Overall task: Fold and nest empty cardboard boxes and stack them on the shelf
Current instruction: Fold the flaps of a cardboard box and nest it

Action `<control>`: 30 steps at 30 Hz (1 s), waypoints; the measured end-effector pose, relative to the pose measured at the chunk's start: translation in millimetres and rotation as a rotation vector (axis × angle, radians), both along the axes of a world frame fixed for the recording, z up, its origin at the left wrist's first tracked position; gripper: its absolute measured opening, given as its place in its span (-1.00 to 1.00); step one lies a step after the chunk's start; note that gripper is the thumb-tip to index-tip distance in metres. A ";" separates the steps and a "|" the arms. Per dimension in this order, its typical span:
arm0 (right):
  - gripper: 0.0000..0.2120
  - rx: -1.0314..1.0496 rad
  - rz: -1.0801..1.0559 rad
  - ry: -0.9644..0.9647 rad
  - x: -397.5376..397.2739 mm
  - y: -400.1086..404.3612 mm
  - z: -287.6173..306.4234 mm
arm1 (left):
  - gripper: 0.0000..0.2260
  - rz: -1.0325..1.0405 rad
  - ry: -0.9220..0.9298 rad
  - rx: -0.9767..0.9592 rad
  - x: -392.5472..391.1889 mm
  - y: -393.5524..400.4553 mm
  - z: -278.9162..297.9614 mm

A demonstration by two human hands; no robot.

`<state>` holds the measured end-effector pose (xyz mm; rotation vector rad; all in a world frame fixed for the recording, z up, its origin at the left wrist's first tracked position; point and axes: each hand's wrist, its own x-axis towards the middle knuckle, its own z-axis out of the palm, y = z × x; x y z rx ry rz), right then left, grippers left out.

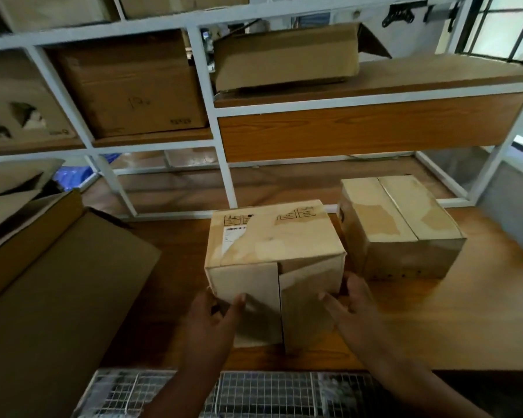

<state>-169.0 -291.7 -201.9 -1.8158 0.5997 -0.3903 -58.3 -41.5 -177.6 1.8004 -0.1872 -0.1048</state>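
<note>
The room was dim and warm-toned, with daylight coming from the window [507,28] at upper right. Shadow swallowed the lower left. The shelf frame [221,164] bowed toward the edges, and everything looked soft, slightly blurred.

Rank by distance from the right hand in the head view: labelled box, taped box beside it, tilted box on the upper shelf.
1. Labelled box, right hand touching its front flap.
2. Taped box, just right.
3. Tilted box, up on the shelf.
</note>
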 end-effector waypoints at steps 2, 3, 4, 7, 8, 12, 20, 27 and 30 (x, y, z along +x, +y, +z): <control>-0.66 0.088 0.071 0.060 -4.6 1.3 -21.0 | -0.55 -0.050 0.074 0.019 -1.5 -2.9 -21.5; -0.69 0.136 0.096 0.077 -8.2 4.0 -27.3 | -0.52 -0.059 0.100 0.049 -2.2 -2.7 -33.0; -0.70 0.176 0.109 0.091 -11.4 6.8 -32.3 | -0.53 -0.057 0.116 0.076 -3.2 -2.3 -40.8; -0.71 0.184 0.098 0.109 -14.4 10.9 -39.3 | -0.63 -0.013 0.142 0.102 -3.9 -2.4 -48.0; -0.71 0.148 0.089 0.110 -13.7 9.1 -38.5 | -0.64 0.002 0.133 0.108 -3.9 -3.6 -44.3; -0.67 -0.008 0.017 0.083 -6.2 -5.2 -16.6 | -0.82 0.029 0.054 0.110 0.6 -7.1 -17.9; -0.39 -0.462 -0.091 0.225 10.2 -9.8 24.3 | -0.95 -0.002 -0.075 0.235 2.6 -20.3 -0.9; -0.28 -0.859 0.143 0.409 39.4 23.6 60.0 | -0.89 0.008 -0.182 0.288 2.5 -30.2 -20.7; -0.04 -0.883 0.305 0.550 69.3 47.2 73.4 | -0.73 0.032 -0.046 0.149 10.9 -26.1 -28.7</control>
